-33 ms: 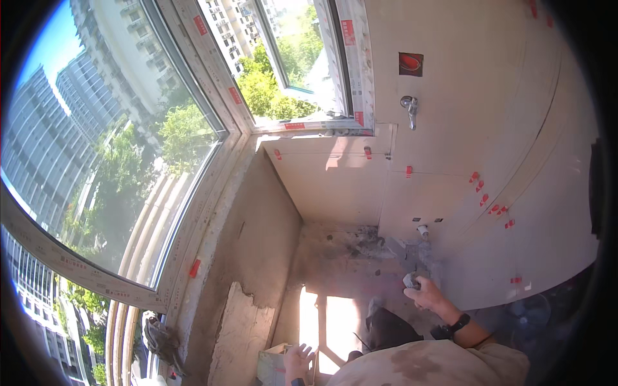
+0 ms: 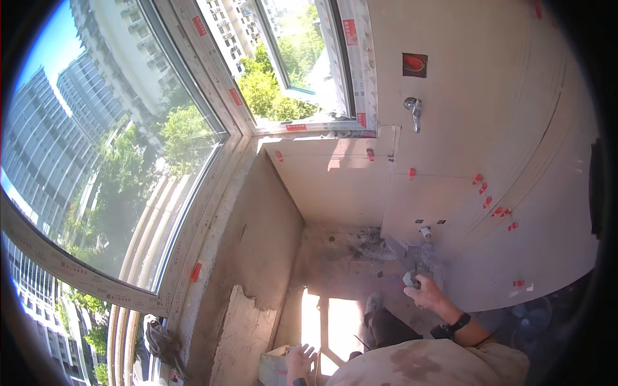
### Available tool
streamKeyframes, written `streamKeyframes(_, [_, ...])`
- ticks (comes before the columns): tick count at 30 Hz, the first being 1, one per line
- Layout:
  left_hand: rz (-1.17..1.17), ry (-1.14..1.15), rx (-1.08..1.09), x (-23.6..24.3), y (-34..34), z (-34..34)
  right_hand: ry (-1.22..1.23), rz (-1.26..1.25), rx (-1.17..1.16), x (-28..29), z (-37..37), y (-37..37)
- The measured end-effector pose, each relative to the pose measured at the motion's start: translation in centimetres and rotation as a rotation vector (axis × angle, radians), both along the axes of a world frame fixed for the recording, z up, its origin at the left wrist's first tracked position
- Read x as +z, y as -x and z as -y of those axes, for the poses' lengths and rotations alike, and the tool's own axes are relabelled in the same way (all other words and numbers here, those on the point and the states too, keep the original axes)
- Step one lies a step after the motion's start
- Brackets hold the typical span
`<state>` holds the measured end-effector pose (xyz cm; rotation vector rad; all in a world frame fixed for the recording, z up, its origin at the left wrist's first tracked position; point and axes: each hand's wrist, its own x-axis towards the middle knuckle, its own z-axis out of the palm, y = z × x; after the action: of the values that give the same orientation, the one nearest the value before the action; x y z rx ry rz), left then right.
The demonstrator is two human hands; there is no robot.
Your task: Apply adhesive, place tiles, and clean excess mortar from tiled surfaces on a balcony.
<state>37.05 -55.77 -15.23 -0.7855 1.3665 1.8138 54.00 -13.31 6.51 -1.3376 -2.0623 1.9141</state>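
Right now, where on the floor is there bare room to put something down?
The free patch is the sunlit floor between the rough wall base and the dark trouser leg. It is crowded in the corner, with rubble under the tiled wall, near the right hand. The left hand is beside a small box.

Beige wall tiles (image 2: 450,161) dotted with red clips (image 2: 487,201); dark red square (image 2: 415,65) at one o'clock; grey lump (image 2: 410,279) in right hand (image 2: 426,294); black wristband (image 2: 458,323).
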Motion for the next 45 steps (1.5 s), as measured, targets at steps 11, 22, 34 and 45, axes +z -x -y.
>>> streamKeyframes(11, [-0.053, -0.321, 0.015, 2.6, 17.4, -10.9, -0.611, -0.158, 0.227, 4.4, -11.9, 24.3])
streamKeyframes(22, [-0.197, -0.185, -0.325, 4.8, 37.4, -28.3, -1.029, -0.145, 0.422, 8.0, -13.6, 45.0])
streamKeyframes(34, [0.137, -0.117, -0.523, 8.8, 46.8, -36.9, -0.999, 0.171, 0.592, 7.5, -14.9, 63.4])
streamKeyframes(45, [0.169, -0.230, -0.477, 6.0, 48.3, -37.4, -0.834, 0.375, 0.613, 10.3, -16.4, 60.1])
